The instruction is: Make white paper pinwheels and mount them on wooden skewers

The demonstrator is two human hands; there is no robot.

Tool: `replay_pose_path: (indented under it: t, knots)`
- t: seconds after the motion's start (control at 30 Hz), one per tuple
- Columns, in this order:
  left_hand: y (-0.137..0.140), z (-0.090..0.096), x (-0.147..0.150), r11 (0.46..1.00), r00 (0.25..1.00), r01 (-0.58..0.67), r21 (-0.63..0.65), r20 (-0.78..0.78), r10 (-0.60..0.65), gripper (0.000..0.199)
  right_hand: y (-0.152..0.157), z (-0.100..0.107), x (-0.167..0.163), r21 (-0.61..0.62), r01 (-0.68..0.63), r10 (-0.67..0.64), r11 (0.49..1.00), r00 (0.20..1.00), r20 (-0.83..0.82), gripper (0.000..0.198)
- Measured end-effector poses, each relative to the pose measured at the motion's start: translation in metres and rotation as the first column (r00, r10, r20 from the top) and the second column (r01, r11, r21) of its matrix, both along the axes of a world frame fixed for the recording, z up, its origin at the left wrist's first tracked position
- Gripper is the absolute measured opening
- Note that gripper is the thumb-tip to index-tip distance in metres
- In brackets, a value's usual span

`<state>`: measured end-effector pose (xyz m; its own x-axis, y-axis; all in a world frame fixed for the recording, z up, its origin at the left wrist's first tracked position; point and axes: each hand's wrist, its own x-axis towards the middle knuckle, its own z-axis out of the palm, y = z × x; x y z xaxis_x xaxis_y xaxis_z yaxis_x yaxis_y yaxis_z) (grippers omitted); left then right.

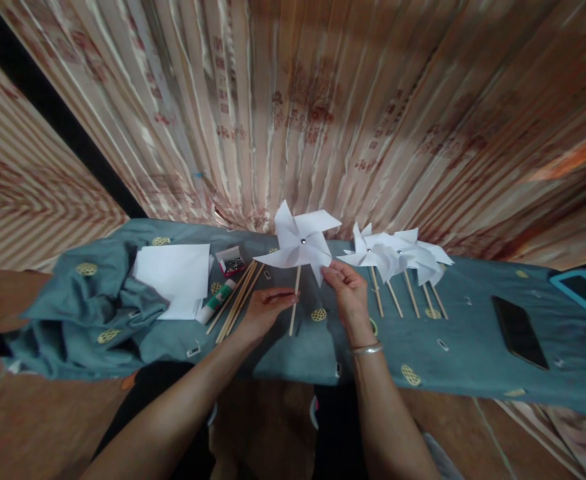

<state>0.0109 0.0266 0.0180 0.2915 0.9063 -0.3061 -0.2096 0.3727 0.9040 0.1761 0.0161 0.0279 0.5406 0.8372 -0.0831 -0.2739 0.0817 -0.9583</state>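
A white paper pinwheel (315, 243) with a shiny pin at its centre is held up over the cloth-covered table. Its wooden stick is pinched between the fingers of my left hand (269, 310). The thumb and fingers of my right hand (347, 290) are closed on the tip of the pinwheel's lower right blade. Just to the right lie several more white pinwheels (407, 252), overlapping, their sticks pointing toward me. Left of my left hand are loose wooden sticks (240, 300), a green and white glue stick (217, 301) and a small open box of pins (231, 262).
A stack of white paper (175, 277) lies at the left beside bunched cloth (87, 307). On the right are a dark phone (520, 332) and a blue-framed device (585, 293). A pleated curtain (303, 120) hangs right behind the table. Part of a green ring (373, 327) shows beside my right wrist.
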Motion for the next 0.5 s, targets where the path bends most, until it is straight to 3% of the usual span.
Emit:
replay_pose_path:
  t: [0.2,0.5]
  knots:
    - [-0.001,0.000,0.001,1.000,1.000,0.000,0.013,0.017,0.000,0.031,-0.005,0.009,-0.008,-0.068,-0.080,0.073,0.994,0.992,-0.103,0.032]
    - [-0.001,-0.004,0.002,1.000,1.000,-0.006,0.013,0.013,0.006,0.034,-0.009,0.008,-0.018,-0.068,-0.168,0.160,0.984,0.981,-0.107,0.035]
